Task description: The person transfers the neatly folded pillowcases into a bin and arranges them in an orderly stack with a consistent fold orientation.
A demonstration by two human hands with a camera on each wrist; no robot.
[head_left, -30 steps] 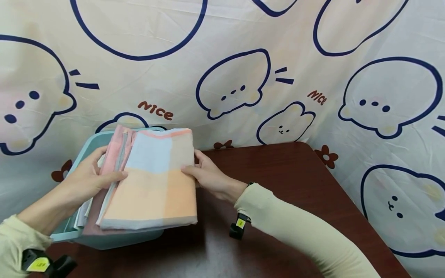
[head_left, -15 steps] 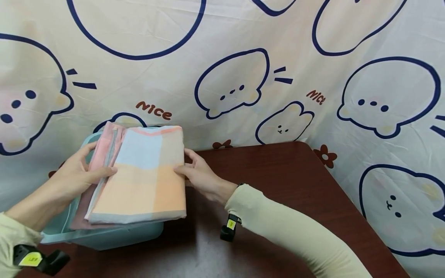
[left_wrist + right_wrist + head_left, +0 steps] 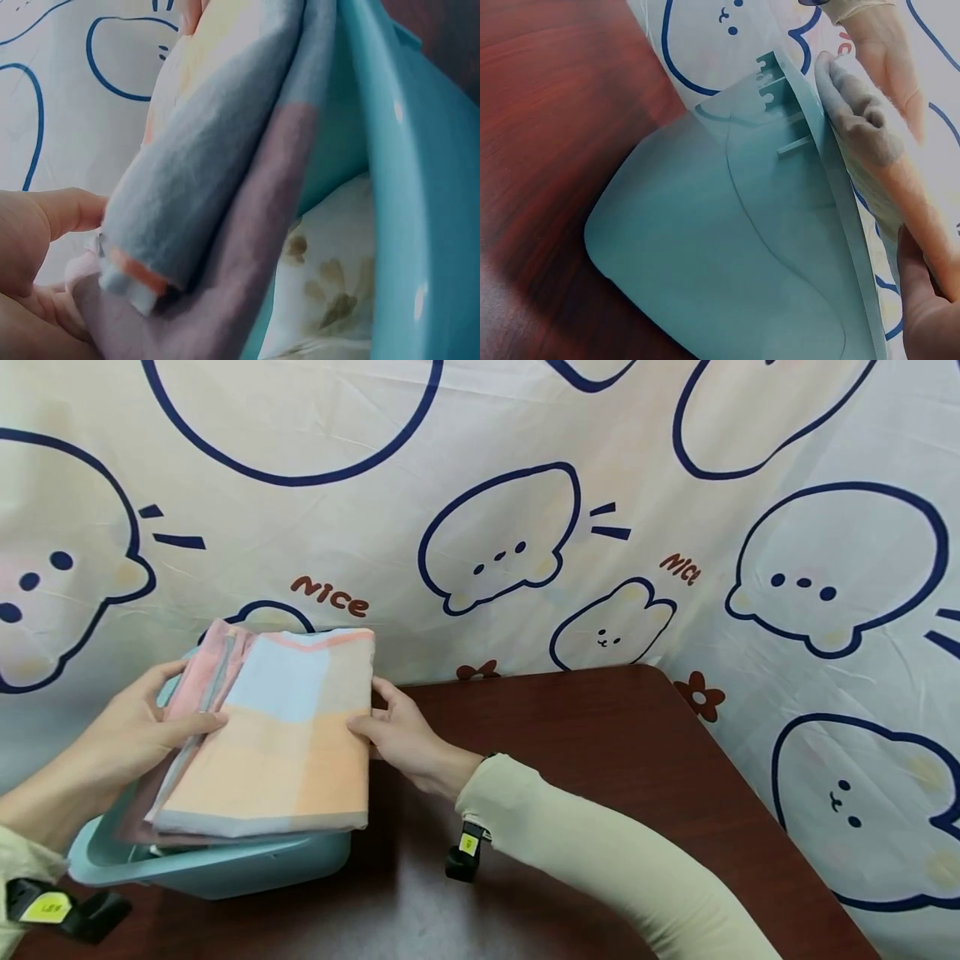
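Observation:
A folded cloth (image 3: 292, 735) in pastel checks of blue, peach, beige and pink is held over a light blue plastic bin (image 3: 255, 870). My left hand (image 3: 138, 718) grips its left side, thumb on top and the other fingers beneath. On the opposite side, my right hand (image 3: 408, 735) pinches the edge with the thumb above. In the left wrist view the layered folds of the cloth (image 3: 202, 157) hang beside the bin wall (image 3: 405, 187). Below them, white fabric (image 3: 322, 292) with a brownish flower print lies inside the bin. The cloth hides most of the bin's inside from the head view.
The bin stands on a dark red-brown table (image 3: 570, 760), at its left part. Behind and to the right hangs a white curtain (image 3: 510, 410) with blue cartoon outlines, meeting the table's back edge. Black cameras are strapped at both wrists.
Both hands have carried the folded cloth leftward and slightly up in the head view, farther over the bin. The bin has stayed in place, and both grips look the same.

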